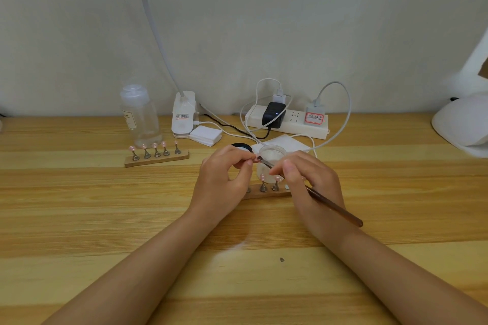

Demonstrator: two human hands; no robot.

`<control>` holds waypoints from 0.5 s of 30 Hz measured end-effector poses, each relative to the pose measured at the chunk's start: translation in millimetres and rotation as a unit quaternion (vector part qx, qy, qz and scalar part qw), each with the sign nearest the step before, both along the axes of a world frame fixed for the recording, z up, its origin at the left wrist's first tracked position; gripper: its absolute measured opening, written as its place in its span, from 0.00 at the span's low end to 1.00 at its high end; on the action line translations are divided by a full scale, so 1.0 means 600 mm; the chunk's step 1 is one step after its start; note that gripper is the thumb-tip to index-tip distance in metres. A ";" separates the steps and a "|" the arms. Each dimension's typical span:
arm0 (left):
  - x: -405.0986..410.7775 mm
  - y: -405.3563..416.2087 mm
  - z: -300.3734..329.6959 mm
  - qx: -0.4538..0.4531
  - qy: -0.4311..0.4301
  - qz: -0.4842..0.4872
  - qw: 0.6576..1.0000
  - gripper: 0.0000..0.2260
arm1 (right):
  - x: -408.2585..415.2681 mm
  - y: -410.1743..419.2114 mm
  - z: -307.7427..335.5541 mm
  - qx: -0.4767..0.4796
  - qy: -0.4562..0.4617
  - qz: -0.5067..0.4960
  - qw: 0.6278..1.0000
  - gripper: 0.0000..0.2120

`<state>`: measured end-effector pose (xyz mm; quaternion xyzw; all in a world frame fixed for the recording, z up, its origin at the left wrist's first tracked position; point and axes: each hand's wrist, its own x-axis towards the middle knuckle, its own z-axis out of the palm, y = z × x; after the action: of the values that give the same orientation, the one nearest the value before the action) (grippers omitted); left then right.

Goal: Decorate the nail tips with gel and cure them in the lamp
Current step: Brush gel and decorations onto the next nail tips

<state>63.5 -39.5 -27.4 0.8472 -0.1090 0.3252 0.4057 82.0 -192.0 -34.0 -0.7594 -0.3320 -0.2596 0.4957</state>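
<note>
My left hand [224, 179] pinches a small nail tip [257, 159] on its stand between thumb and fingertips, above the table. My right hand [306, 179] grips a brown-handled brush [335, 208], and the brush's tip touches that nail tip. Under my hands lies a wooden holder [266, 192] carrying pink nail tips [276, 179] on metal stands, partly hidden. A second wooden holder [157, 159] with several pink tips sits to the left. The white curing lamp [462, 124] stands at the far right edge.
A frosted jar [273, 155] and its black lid [241, 146] stand just behind my hands. Further back are a clear pump bottle [140, 116], a stack of white pads [206, 136], a clip lamp base [183, 116], and a power strip [287, 121] with plugs and cables.
</note>
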 end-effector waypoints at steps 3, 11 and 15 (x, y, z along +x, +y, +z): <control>0.000 0.000 0.000 -0.009 0.011 0.003 1.000 0.08 | -0.001 -0.005 -0.002 0.013 -0.006 -0.004 1.000 0.20; -0.001 -0.001 0.001 -0.031 0.016 -0.001 0.999 0.08 | 0.000 -0.003 0.002 0.008 -0.039 -0.012 0.999 0.18; -0.002 -0.003 0.001 -0.035 0.007 -0.002 0.999 0.08 | 0.002 0.001 0.000 -0.009 -0.042 -0.019 0.999 0.17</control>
<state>62.4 -41.0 -26.7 0.8348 -0.0968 0.3217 0.4363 83.5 -191.3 -34.0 -0.7583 -0.3399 -0.2980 0.4697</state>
